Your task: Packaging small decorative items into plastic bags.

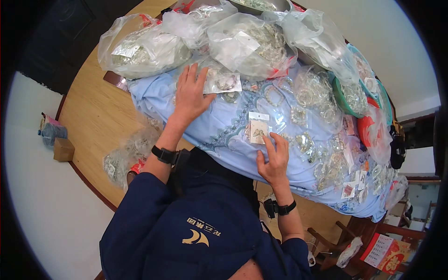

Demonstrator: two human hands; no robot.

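A light blue cloth (224, 112) covers a table above a wood-toned floor (86, 107). On it lies the carded packet (259, 133), bearing a butterfly-shaped piece. At its lower right edge, the right hand (274, 161) has thumb and fingers apart, index tip at the card. Left of the packet, the left hand (191, 95) spreads loosely beside a clear pouch (227, 83); whether it touches, I cannot tell. Beyond the packet sit bulging plastic bags (249, 46).
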